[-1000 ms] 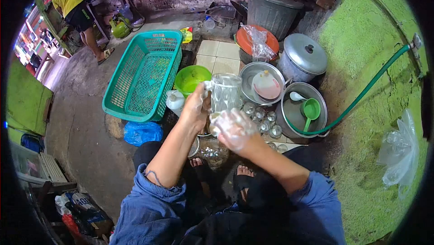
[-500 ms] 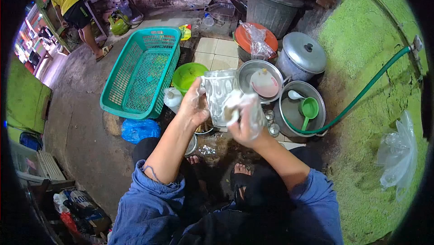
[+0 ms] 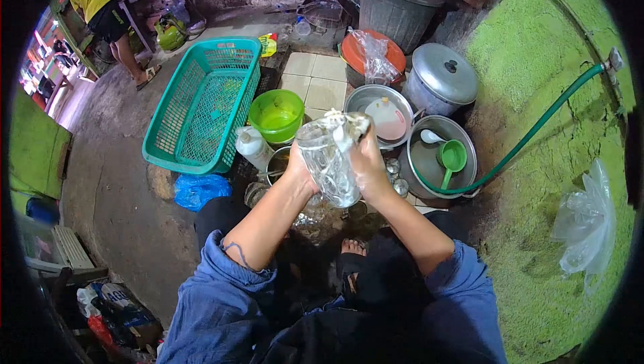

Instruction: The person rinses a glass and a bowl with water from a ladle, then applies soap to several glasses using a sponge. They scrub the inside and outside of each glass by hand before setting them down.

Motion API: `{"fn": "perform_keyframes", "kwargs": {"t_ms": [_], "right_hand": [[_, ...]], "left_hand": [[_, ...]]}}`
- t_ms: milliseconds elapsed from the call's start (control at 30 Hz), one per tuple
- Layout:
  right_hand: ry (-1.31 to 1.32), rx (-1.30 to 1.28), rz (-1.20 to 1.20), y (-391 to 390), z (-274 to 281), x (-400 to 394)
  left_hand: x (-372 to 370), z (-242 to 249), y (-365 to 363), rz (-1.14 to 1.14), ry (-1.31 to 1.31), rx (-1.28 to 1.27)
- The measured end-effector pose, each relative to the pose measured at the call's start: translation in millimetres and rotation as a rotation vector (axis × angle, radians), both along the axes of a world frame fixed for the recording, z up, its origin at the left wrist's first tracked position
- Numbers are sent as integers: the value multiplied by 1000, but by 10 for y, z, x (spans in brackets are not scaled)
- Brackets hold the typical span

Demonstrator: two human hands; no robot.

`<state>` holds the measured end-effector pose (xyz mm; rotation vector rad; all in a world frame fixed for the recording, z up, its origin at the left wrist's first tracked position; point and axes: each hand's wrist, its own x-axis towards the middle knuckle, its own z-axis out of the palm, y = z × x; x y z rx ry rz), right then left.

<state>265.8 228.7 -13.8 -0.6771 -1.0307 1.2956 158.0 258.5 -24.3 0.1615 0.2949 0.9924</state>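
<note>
A clear glass vessel (image 3: 329,166), streaked with suds, is held up in front of me, tilted; it looks like a large mug or jug. My left hand (image 3: 302,168) grips its left side. My right hand (image 3: 369,166) is wrapped round the other side, pressing a foamy white sponge or cloth (image 3: 343,129) near its upper rim. The fingers of both hands are partly hidden behind the glass. Beyond the left hand stand a white bottle (image 3: 253,148) and a lime-green basin (image 3: 276,117). Small metal-topped items (image 3: 396,177) lie just past the right hand.
A teal basket (image 3: 201,106) sits at left. To the right are a metal pot (image 3: 475,163) holding a green dipper (image 3: 453,156), a metal basin (image 3: 408,106), a lidded pot (image 3: 443,79) and a green hose (image 3: 543,122). A person in yellow (image 3: 100,2) stands far left.
The glass has turned and tilted in my hands. My right hand has moved from its front to its right side, with the foam now at the top rim. The view has shifted slightly.
</note>
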Motion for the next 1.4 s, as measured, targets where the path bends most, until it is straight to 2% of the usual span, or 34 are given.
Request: {"fn": "perform_keyframes", "kwargs": {"t_ms": [67, 133, 200, 233, 267, 333, 367, 433, 467, 500, 533, 567, 600, 633, 667, 700, 733, 800, 867, 900, 933, 967, 1000, 1033, 1067, 1133, 1200, 1233, 1267, 1300, 1333, 1400], "right_hand": [[-160, 35, -90, -46, 35, 26], [-254, 92, -142, -127, 107, 11], [-907, 373, -521, -239, 112, -57], [-1063, 510, -595, -275, 82, -100], [-1061, 511, -593, -269, 89, -123], [-1037, 823, -628, -241, 139, -168], [-886, 889, -614, -208, 163, -198], [-847, 893, -571, -245, 367, -211], [-809, 896, -528, -254, 448, -215], [-676, 893, -538, -204, 389, -238], [-680, 892, -535, -216, 297, -208], [-668, 615, -480, -265, 187, -166], [-634, 482, -467, -266, 118, -155], [-594, 351, -455, -267, 50, -144], [-593, 352, -460, -266, 36, -162], [-371, 172, -361, -278, 25, -181], [-149, -8, -257, -285, 4, -188], [-225, 57, -247, -187, -190, -150], [210, -242, -3, -173, -217, -167], [286, -433, 46, -200, -230, -143], [288, -434, 46, -201, -237, -118], [251, -616, 34, -200, -248, -94], [216, -801, 22, -208, -267, -67], [253, -666, 85, -188, -331, -45], [258, -672, 81, -219, -385, -37], [216, -387, 46, -283, -421, -30], [320, -431, -17, -214, -557, -36], [370, -490, -7, -176, -566, -31], [420, -550, 3, -136, -566, -15], [706, -618, 294, -98, -540, 96], [710, -626, 292, -79, -438, 115], [265, -899, 153, -49, -284, 140]], "left_hand": [[-11, -12, 28, -10, -42, -18], [-26, -12, 92, 118, 98, -7], [-140, -74, 212, 143, 88, 23], [-202, -13, 222, 160, 86, 42], [-268, 19, 227, 175, 86, 61], [-321, -170, 311, 169, 163, 99], [-296, -201, 315, 107, 126, 217], [-273, -150, 203, 2, 140, 690], [-241, -155, 158, 1, 137, 689], [-207, -168, 118, -7, 317, 657], [-158, -222, 164, -66, 183, 580], [-108, -251, 202, -124, 55, 495], [-124, -273, 195, -126, 54, 493], [-156, -246, 179, -73, 67, 355], [-165, -88, 138, -20, 81, 219], [-147, 92, 87, 113, 274, 6], [-155, 197, 64, 112, 274, 5], [-183, 325, 44, 275, 322, -7], [-203, 327, 46, 352, 348, -10], [-215, 296, 46, 480, 510, 171], [-235, 251, 47, 606, 671, 354], [-277, 180, 62, 659, 825, 461], [-270, 115, 65, 654, 830, 460], [-240, 139, 44, 822, 1034, 670], [-208, 167, -18, 871, 1028, 714], [-183, 203, -122, 914, 1023, 756], [-223, 177, -158, 805, 961, 763], [-215, 175, -159, 801, 965, 762], [-197, 174, -157, 845, 1022, 875], [-190, 169, -158, 885, 1078, 987], [-193, 184, -156, 879, 1084, 982], [-200, 230, -112, 895, 1380, 1328]]}}
